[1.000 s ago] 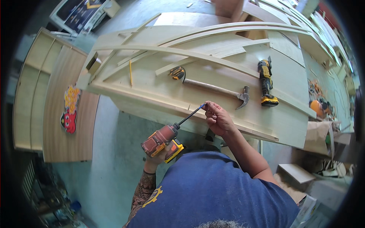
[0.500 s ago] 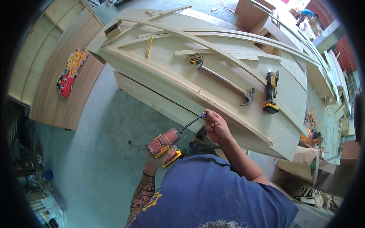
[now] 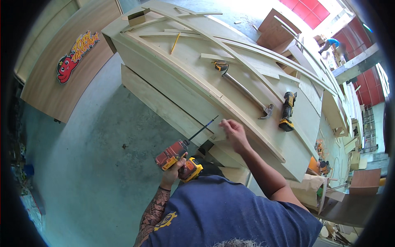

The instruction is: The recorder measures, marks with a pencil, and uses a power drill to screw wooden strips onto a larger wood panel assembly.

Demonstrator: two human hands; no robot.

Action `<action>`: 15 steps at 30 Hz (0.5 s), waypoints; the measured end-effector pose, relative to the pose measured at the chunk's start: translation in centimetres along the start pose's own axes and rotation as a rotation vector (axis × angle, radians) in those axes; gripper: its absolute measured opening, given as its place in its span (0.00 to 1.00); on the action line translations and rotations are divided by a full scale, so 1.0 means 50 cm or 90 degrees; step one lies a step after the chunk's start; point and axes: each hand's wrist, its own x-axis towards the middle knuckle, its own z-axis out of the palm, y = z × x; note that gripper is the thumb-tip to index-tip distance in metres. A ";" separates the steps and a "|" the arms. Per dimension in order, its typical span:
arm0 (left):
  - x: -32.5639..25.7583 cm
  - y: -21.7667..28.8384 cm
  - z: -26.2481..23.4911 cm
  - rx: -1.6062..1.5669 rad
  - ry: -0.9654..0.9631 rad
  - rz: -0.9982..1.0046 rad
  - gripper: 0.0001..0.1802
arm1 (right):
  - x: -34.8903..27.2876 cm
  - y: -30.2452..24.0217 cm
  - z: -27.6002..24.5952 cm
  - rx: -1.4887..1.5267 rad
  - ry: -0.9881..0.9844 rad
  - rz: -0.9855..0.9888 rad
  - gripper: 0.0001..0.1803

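Observation:
My left hand [image 3: 177,166] is wrapped round the grip of a red and yellow cordless impact driver [image 3: 170,154]. A long dark bit [image 3: 199,133] with a blue section near its end reaches up and to the right; its slim tip stands in front of the side panel of a large pale plywood cabinet [image 3: 173,94]. Just right of that tip is my right hand [image 3: 235,133], apart from the bit. Its fingers are curled with thumb and forefinger close together; whatever they hold, if anything, is too small to make out.
On the cabinet lie a claw hammer [image 3: 249,92], a tape measure [image 3: 221,66], a yellow and black cordless tool [image 3: 288,111], a pencil [image 3: 175,43] and long wood strips [image 3: 230,50]. A curved wood-grain panel [image 3: 76,53] stands left. Another person [image 3: 330,44] bends over far right.
My right hand has let go of the bit's end and now sits apart from it. The driver's tip has swung slightly up and left. The view has shifted.

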 end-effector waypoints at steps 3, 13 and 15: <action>0.024 -0.014 -0.005 -0.080 0.006 0.002 0.18 | 0.035 -0.085 -0.033 -0.655 0.216 -0.306 0.22; 0.087 -0.077 0.038 -0.115 0.031 0.015 0.13 | 0.162 -0.021 -0.125 -0.806 0.129 -0.420 0.26; 0.098 -0.096 0.050 -0.114 0.045 0.036 0.13 | 0.160 -0.027 -0.114 -0.804 0.123 -0.408 0.26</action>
